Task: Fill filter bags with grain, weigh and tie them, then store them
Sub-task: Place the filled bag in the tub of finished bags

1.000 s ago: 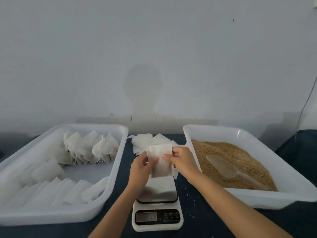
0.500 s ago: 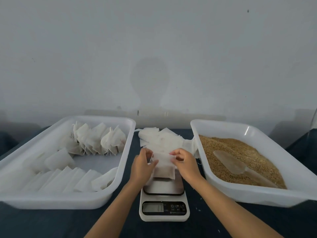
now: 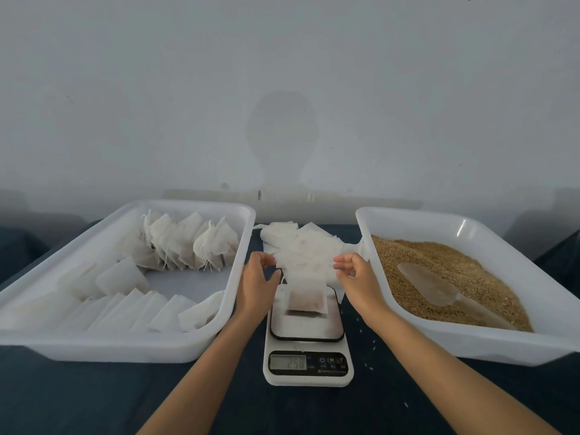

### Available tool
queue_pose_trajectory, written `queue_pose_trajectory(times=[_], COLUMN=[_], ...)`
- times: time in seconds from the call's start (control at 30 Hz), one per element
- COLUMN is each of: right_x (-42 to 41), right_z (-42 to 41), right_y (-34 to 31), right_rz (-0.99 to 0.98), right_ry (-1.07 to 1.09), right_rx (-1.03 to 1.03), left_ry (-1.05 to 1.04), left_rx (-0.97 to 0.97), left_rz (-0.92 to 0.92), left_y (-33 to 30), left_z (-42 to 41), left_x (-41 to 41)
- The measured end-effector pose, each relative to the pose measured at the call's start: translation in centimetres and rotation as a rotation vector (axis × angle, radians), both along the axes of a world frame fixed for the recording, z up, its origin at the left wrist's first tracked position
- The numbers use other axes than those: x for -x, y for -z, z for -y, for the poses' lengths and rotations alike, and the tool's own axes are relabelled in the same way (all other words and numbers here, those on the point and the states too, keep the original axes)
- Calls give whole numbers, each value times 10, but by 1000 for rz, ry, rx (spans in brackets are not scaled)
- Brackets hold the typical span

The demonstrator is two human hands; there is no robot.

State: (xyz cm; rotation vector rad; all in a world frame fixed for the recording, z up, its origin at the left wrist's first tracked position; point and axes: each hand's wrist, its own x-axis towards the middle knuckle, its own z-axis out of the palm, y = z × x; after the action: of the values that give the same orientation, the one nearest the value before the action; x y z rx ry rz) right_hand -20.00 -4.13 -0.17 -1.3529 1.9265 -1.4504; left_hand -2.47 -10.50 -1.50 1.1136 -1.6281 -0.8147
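Plain grey-white wall with faint head-shaped shadow, dark blue counter below, dim even light

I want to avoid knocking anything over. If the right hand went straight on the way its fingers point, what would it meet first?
Probably the pile of empty bags: the right hand points up-left toward it. Depth is unclear, so it might pass above.

A filled filter bag lies flat on the scale platform in front of me, brownish grain showing through its white mesh. The display appears to read 29.8, though it is blurred. Empty bags lie heaped behind the scale. Loose grain fills the right tray; tied bags stand in the left tray.
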Motion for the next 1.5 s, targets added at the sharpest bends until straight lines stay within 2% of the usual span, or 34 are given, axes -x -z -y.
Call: queue_pose_trajectory(times=[0.4, 0.7, 0.8, 0.9, 1.07, 1.23, 1.4, 1.5], right_x=[0, -14, -15, -14, -21, -50, -101, -136], right_z=[6, 16, 18, 18, 19, 36, 62, 76], right_y=[8, 13, 8, -1, -36, -71, -76, -67], right_rz=[-37, -72, -61, -22, -20, -63, -66, -77], right_ry=[24, -10, 14, -35, -145, -195, -227, -291], right_rx=[-56, -197, -158, -66, 76, 213, 198, 122], left_ry=[39, 163, 232, 253, 169, 42, -72, -164], left_rx=[-28, -247, -294, -213, -61, 64, 62, -47], left_rz=[114, 367, 453, 447, 277, 322, 323, 298], left_y=[8, 10, 4, -2, -27, -66, -85, -85], left_z=[7, 18, 15, 9, 1, 4, 22, 40], left_x=[3, 22, 25, 28, 23, 2, -46, -85])
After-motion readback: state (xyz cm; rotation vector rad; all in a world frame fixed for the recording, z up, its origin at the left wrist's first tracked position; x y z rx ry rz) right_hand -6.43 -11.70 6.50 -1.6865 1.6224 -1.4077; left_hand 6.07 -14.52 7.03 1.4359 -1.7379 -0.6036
